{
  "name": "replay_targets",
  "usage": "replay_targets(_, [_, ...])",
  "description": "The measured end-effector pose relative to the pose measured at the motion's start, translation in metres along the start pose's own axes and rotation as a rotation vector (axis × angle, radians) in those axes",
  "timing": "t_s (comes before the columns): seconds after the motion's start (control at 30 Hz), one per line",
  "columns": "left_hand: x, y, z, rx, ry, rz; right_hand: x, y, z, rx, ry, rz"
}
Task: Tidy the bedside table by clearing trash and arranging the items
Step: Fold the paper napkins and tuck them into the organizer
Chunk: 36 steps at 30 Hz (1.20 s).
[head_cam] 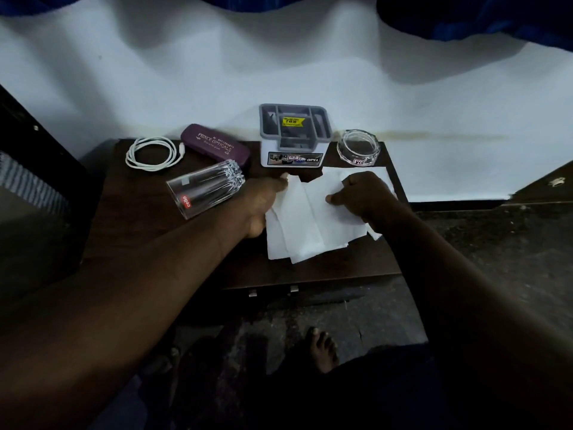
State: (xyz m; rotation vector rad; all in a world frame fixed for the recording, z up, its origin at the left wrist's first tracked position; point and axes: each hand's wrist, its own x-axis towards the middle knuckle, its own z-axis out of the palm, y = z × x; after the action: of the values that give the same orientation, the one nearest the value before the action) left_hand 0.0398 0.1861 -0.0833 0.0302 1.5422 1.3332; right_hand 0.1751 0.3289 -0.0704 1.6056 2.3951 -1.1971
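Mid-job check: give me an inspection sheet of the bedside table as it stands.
Surface: dark wooden table.
Job's things: white papers overlapping at front right; glass lying on its side; spectacle case, organiser and ashtray along the back.
Clutter: nothing seen.
Hands: left hand grips the papers' left edge; right hand lies curled on top, grip unclear.
Cables: white cable coiled, back left.
Surroundings: white wall behind; dark floor; bare foot below.

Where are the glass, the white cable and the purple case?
glass [204,189]: head view, middle of its side as it lies flat.
cable [129,157]: head view, left bend of the coil.
case [215,144]: head view, lettered lid.
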Motion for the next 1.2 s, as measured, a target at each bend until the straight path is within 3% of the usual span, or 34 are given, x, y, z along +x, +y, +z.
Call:
replay_targets(0.1, [0.005, 0.0, -0.001, 0.017, 0.003, 0.04, -0.002, -0.002, 0.001, -0.1, 0.02, -0.036])
replay_targets(0.27, [0.002, 0.004, 0.003, 0.038, 0.03, 0.074, -0.008, -0.008, 0.006, -0.082, 0.017, -0.073])
replay_targets(0.37, [0.002, 0.004, 0.004, 0.158, 0.028, 0.183, -0.01, -0.015, 0.006, -0.066, -0.006, -0.112])
replay_targets(0.53, [-0.003, -0.002, 0.007, 0.385, 0.065, 0.385, -0.021, -0.021, 0.003, 0.396, -0.192, -0.054])
replay_targets(0.63, [-0.002, -0.005, 0.008, 0.406, 0.055, 0.452, -0.027, -0.02, -0.001, 0.46, -0.305, -0.03])
replay_targets(0.8, [0.004, -0.005, 0.008, 0.323, 0.049, 0.392, -0.025, -0.016, 0.003, 0.401, -0.318, 0.032])
replay_targets(0.93, [0.01, -0.003, 0.007, 0.131, 0.065, 0.222, -0.013, -0.006, 0.003, 0.467, -0.217, 0.144])
replay_targets(1.07, [0.015, -0.003, 0.003, 0.054, 0.069, 0.073, -0.008, -0.003, 0.002, 0.42, -0.126, 0.131])
replay_targets(1.2, [0.015, -0.002, 0.003, -0.002, 0.01, -0.004, -0.012, 0.0, 0.009, 0.592, -0.171, 0.197])
